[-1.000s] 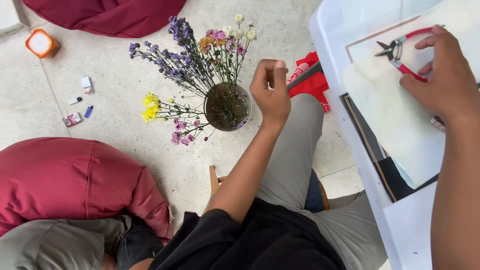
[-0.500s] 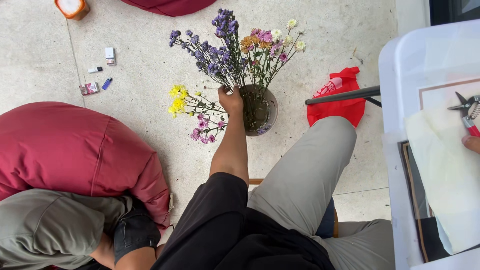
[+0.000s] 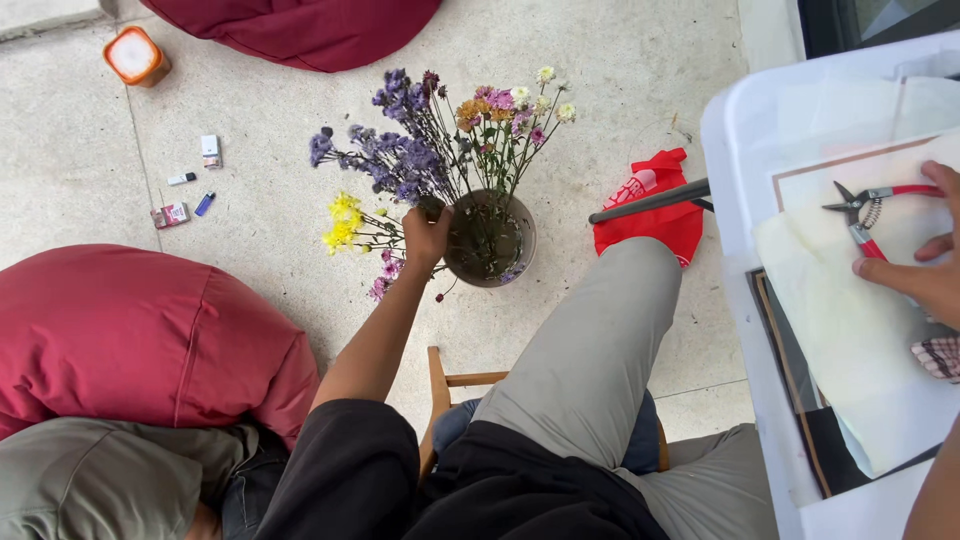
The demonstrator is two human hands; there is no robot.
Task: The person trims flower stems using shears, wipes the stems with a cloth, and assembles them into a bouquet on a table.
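From the head camera, the left hand [image 3: 427, 235] reaches down to the round pot [image 3: 490, 240] on the floor, fingers pinched around flower stems [image 3: 400, 225] at its left rim, seemingly to pull or place one. The mixed bunch is purple, yellow, pink and white. Well right of the pot, the right hand [image 3: 920, 275] rests flat and open on pale paper [image 3: 850, 340], beside red-handled snips [image 3: 865, 205].

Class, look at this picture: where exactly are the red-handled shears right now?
The red-handled shears lie at the right of the head view, on pale paper atop the white bin lid, just above the right hand, whose fingers rest beside them.
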